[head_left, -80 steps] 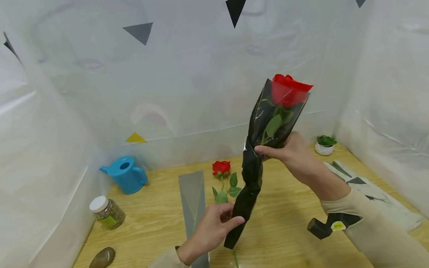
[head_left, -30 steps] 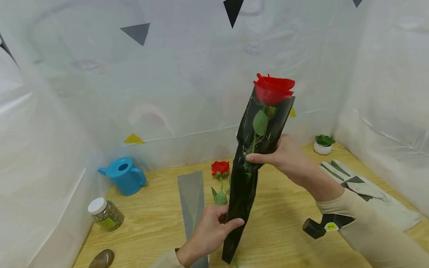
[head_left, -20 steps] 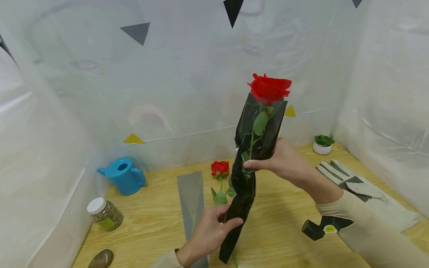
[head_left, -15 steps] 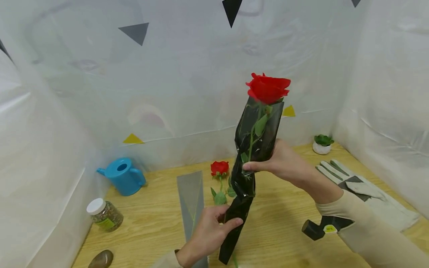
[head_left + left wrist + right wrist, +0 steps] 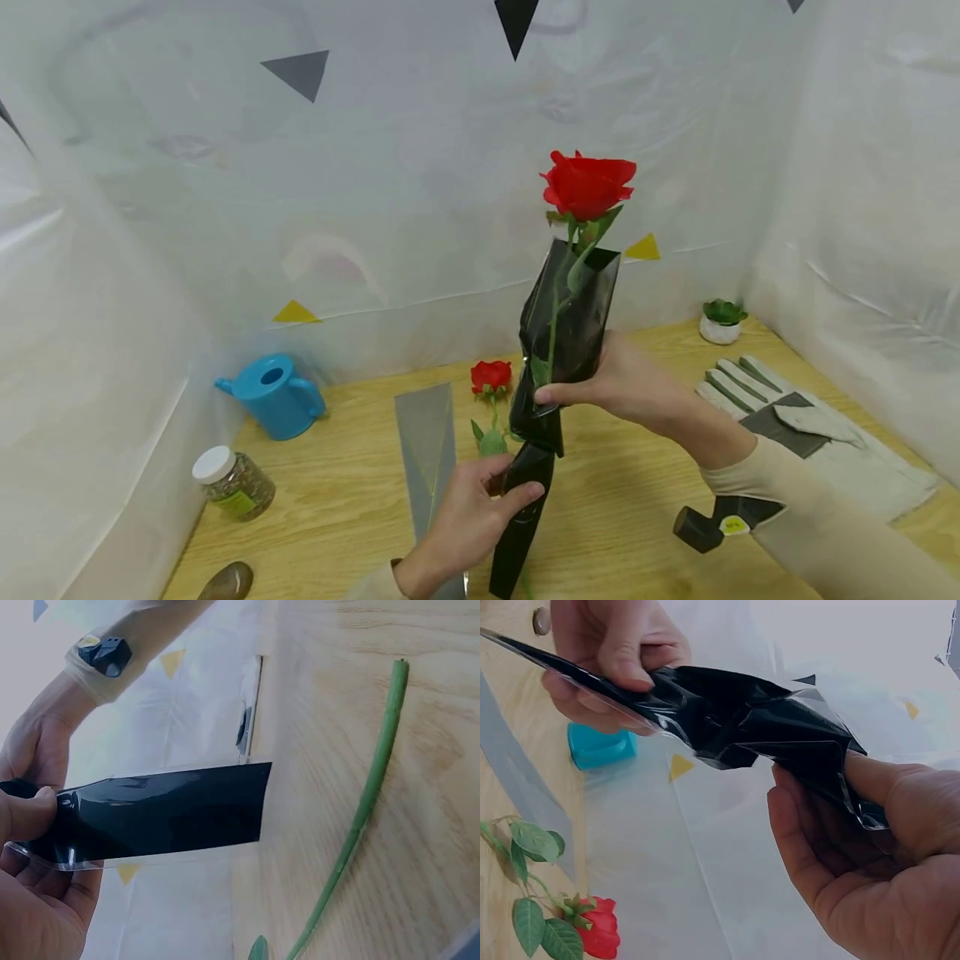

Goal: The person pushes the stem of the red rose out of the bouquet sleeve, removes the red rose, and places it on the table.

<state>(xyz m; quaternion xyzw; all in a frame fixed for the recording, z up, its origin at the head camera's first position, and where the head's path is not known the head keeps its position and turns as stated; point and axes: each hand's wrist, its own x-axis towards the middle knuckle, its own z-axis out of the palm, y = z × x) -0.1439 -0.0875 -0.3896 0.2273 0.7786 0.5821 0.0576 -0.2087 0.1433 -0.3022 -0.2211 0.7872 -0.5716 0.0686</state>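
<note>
A red rose (image 5: 588, 185) stands upright in a black flower sleeve (image 5: 588, 325) with a see-through front. Its bloom and upper leaves rise clear of the sleeve's mouth. My right hand (image 5: 637, 387) grips the sleeve midway, thumb across the front over the stem. Lower down, my left hand (image 5: 472, 517) pinches the narrow end between thumb and fingers. Between the hands the sleeve is creased and buckled, as the right wrist view shows too. In the left wrist view the flat lower end (image 5: 165, 817) sticks out past the left fingers, over the table.
A second red rose (image 5: 491, 377) lies on the table (image 5: 345, 500) beside a flat grey sleeve (image 5: 426, 425). At left are a blue watering can (image 5: 276, 396), a jar (image 5: 234, 483) and a stone (image 5: 227, 581). Gloves (image 5: 810, 429) and a potted succulent (image 5: 722, 322) are at right.
The right hand has moved down and left along with the sleeve's upper part. The rose now stands farther out of the mouth, and the sleeve has buckled more. The left hand has stayed nearly still.
</note>
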